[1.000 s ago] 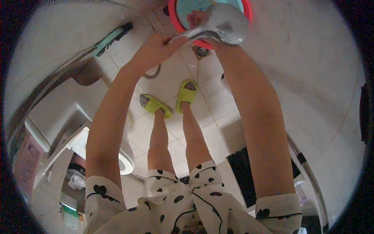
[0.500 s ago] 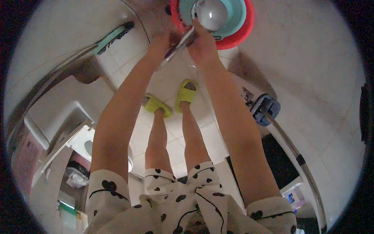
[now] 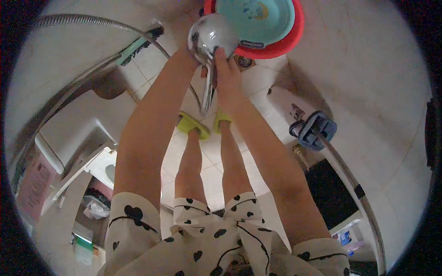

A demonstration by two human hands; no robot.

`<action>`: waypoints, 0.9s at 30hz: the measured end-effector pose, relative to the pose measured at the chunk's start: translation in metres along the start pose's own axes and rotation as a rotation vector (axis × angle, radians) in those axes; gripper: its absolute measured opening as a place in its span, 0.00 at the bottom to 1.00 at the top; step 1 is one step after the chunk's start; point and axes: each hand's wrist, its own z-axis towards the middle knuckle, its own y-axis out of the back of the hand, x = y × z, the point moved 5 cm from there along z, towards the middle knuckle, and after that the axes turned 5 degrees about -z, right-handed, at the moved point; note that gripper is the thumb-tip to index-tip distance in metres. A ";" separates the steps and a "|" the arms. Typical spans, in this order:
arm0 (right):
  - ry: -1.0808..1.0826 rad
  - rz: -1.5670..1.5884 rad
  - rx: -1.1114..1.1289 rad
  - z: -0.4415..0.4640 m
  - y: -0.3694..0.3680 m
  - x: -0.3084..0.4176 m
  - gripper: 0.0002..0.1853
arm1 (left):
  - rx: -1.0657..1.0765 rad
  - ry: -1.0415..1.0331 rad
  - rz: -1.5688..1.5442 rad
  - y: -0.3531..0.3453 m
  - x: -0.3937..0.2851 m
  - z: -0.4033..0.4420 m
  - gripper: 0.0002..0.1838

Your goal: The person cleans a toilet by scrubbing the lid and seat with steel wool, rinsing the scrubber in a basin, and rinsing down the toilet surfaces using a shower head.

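Observation:
A chrome shower head (image 3: 212,39) is in front of me, its round face up and its handle pointing back toward my body. My right hand (image 3: 226,76) is closed on the handle just below the head, with fingers at the neck. My left hand (image 3: 186,54) is at the head's left side; its fingers are mostly hidden behind the chrome, so its grip does not show. Just right of the shower head, a teal basin (image 3: 276,27) with a yellow print sits inside a red basin (image 3: 294,40). A metal hose (image 3: 106,20) arcs in from the left.
A green-handled scrub brush (image 3: 133,49) lies at upper left. The toilet (image 3: 99,165) is at left. A long-handled mop (image 3: 317,131) slants along the right beside a pale bin-like container (image 3: 283,103). A floor drain (image 3: 245,61) sits below the basins. Yellow-green slippers (image 3: 193,125) are on my feet.
The shower head has moved left, away from over the teal basin, and its handle has swung to point toward me. Both hands moved with it. More of the hose now shows at upper left.

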 end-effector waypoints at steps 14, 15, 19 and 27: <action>0.028 1.021 0.675 0.083 0.034 0.054 0.25 | -0.102 0.224 0.339 -0.044 -0.080 -0.044 0.36; 0.046 1.063 0.718 0.088 0.036 0.058 0.22 | -0.113 0.217 0.344 -0.044 -0.082 -0.044 0.36; 0.041 0.840 0.530 0.111 0.049 0.063 0.23 | -0.102 0.313 0.100 -0.045 -0.093 -0.055 0.34; 0.017 0.686 0.433 0.125 0.056 0.055 0.24 | 0.082 0.396 0.042 -0.047 -0.092 -0.065 0.33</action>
